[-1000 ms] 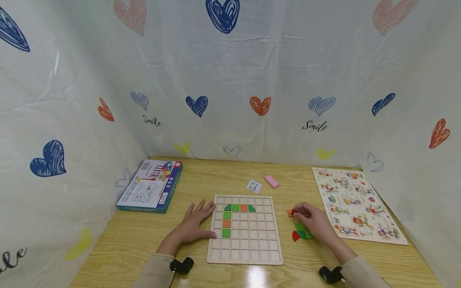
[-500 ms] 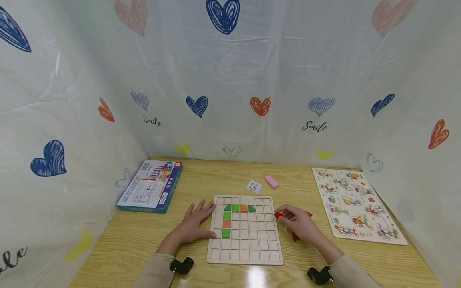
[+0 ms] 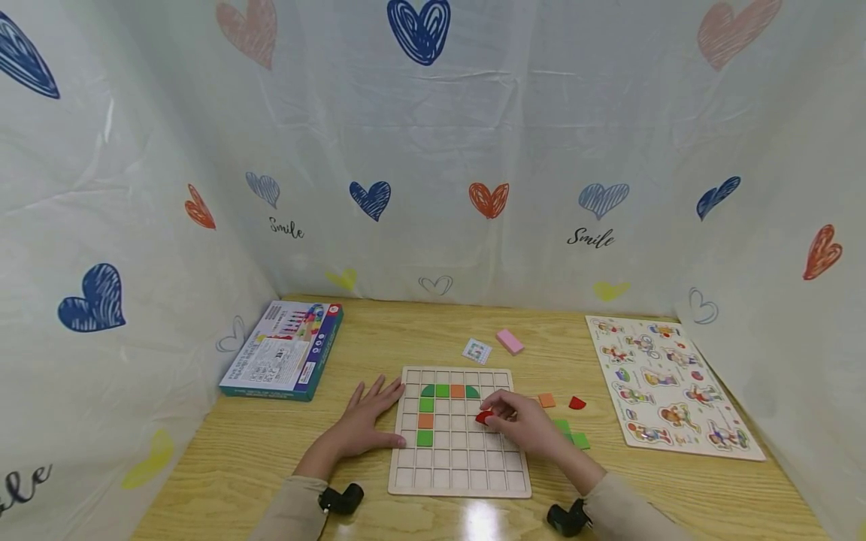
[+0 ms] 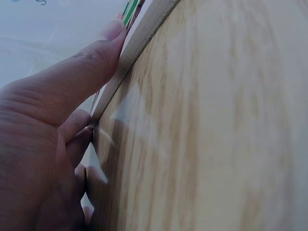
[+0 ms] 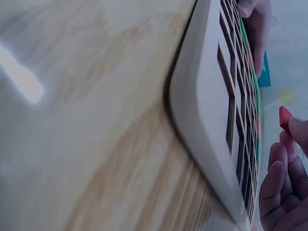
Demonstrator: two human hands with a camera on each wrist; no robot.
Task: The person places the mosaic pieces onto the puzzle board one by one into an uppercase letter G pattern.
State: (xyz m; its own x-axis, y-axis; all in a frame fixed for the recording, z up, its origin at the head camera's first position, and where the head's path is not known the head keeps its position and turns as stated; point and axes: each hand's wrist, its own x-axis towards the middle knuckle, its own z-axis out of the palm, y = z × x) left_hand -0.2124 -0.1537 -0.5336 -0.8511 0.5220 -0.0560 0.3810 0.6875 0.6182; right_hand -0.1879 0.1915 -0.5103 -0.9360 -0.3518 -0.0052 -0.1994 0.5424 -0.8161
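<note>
A wooden grid board point(image 3: 449, 458) lies on the table. Green and orange squares point(image 3: 425, 421) run down its left side and across its top, with dark green rounded corner pieces point(image 3: 473, 391) at both ends of the top row. My left hand point(image 3: 361, 428) is spread at the board's left edge; in the left wrist view its thumb point(image 4: 91, 60) rests against the board's side. Over the board's right half, my right hand point(image 3: 521, 424) pinches a red quarter-round tile point(image 3: 482, 417) between thumb and fingers. The right wrist view shows this red tile point(image 5: 284, 119) held above the grid.
Right of the board lie an orange square point(image 3: 546, 400), a red quarter-round tile point(image 3: 577, 403) and green squares point(image 3: 580, 440). Behind it are a small patterned card point(image 3: 476, 350) and a pink block point(image 3: 510, 342). A flat box point(image 3: 280, 349) stands left, a picture puzzle point(image 3: 670, 387) right.
My right hand has moved left from the loose tiles to over the board, bringing the red quarter-round tile with it. The left hand has stayed in place.
</note>
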